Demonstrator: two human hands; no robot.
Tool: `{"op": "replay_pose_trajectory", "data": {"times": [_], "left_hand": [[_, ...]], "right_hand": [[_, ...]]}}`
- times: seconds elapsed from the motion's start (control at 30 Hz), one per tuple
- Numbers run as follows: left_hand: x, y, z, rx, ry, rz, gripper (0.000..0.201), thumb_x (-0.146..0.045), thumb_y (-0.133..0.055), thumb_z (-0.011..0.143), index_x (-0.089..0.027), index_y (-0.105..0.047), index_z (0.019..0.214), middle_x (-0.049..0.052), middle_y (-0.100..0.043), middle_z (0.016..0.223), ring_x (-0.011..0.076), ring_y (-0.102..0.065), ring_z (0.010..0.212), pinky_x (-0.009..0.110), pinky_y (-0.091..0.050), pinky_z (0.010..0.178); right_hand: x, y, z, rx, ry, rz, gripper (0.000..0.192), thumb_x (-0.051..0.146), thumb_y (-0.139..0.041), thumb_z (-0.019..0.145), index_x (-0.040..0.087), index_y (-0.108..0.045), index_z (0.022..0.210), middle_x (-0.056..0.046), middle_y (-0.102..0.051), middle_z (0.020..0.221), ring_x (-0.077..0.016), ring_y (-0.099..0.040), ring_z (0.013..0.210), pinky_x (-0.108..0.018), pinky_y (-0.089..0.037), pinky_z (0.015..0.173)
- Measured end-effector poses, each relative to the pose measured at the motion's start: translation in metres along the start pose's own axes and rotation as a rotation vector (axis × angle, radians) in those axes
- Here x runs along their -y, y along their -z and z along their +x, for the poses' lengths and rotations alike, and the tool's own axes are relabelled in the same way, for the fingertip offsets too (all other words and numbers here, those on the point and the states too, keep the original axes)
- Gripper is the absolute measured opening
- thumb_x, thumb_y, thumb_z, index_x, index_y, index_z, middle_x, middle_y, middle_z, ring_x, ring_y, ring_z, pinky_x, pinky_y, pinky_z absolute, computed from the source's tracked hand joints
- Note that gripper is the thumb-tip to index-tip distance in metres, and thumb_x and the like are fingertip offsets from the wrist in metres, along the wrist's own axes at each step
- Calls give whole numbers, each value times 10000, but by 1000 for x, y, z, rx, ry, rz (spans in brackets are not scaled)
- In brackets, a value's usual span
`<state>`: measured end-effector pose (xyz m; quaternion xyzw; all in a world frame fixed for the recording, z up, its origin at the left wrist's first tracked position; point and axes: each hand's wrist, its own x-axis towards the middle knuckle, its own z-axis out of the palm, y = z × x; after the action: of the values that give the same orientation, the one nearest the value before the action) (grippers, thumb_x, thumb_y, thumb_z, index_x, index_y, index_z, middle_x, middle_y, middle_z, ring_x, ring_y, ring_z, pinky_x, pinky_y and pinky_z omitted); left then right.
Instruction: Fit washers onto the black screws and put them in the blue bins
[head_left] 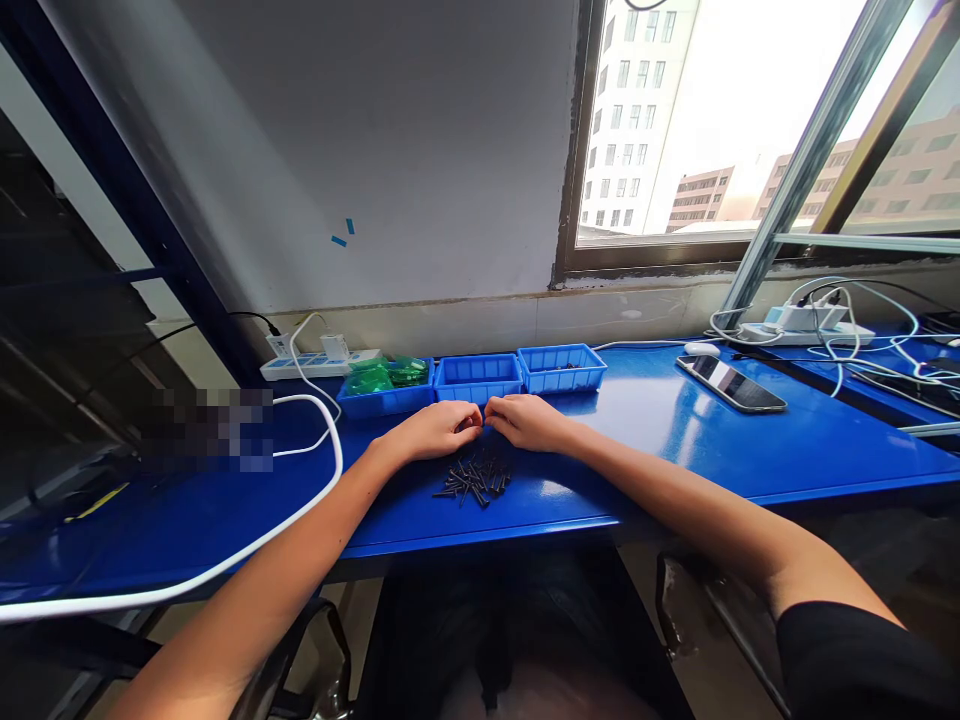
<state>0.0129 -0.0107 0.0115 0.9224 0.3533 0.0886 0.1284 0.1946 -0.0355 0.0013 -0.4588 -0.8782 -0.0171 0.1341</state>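
My left hand [441, 428] and my right hand [531, 423] face each other over the blue table [637, 440], fingertips almost meeting. Both have their fingers curled in. Whatever they hold, if anything, is hidden or too small to name. Just below them on the tabletop lies a loose pile of black screws [476, 480], pointing in many directions. Directly behind the hands stands the middle blue bin [478, 376]. To its left a blue bin [386, 402] holds green pieces [386, 374]; to its right another blue bin [562, 379] has a few small dark bits inside.
A phone [731, 383] lies on the table at the right. Power strips [319, 363] with plugs and cables sit at the back left and back right. A thick white tube [337, 470] curves across the left side, near my left forearm. A metal post [787, 170] rises at the right.
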Motion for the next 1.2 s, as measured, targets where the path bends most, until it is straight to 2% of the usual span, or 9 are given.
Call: {"op": "replay_pose_trajectory", "data": {"times": [0.2, 0.57, 1.03, 1.2], "left_hand": [[-1, 0, -1, 12, -18, -10, 148, -306, -487, 792, -170, -546, 797, -2, -570, 698, 135, -502, 604, 235, -359, 560], [1, 0, 0, 3, -6, 11, 151, -275, -428, 802, -175, -541, 806, 10, -585, 713, 149, -522, 630, 248, -373, 582], [0, 2, -1, 34, 10, 8, 177, -328, -425, 817, -180, -521, 801, 9, -563, 713, 153, -504, 631, 248, -362, 574], [-2, 3, -1, 36, 36, 52, 196, -295, -366, 851, -183, -518, 798, 31, -602, 792, 182, -549, 723, 274, -380, 644]], "right_hand": [[0, 1, 0, 11, 9, 5, 186, 237, -407, 918, 152, -572, 900, -73, -661, 891, -158, -594, 794, -239, -318, 629], [-2, 0, -1, -24, 41, 50, 130, 232, -515, 860, 173, -596, 943, -31, -643, 814, -142, -575, 757, -230, -328, 635], [-4, -4, 1, -18, 41, 20, 202, 232, -430, 908, 150, -614, 916, -81, -679, 927, -171, -614, 837, -249, -375, 685], [-5, -5, 1, -32, 52, 12, 238, 249, -408, 920, 146, -620, 894, -81, -675, 909, -160, -605, 811, -244, -369, 675]]}}
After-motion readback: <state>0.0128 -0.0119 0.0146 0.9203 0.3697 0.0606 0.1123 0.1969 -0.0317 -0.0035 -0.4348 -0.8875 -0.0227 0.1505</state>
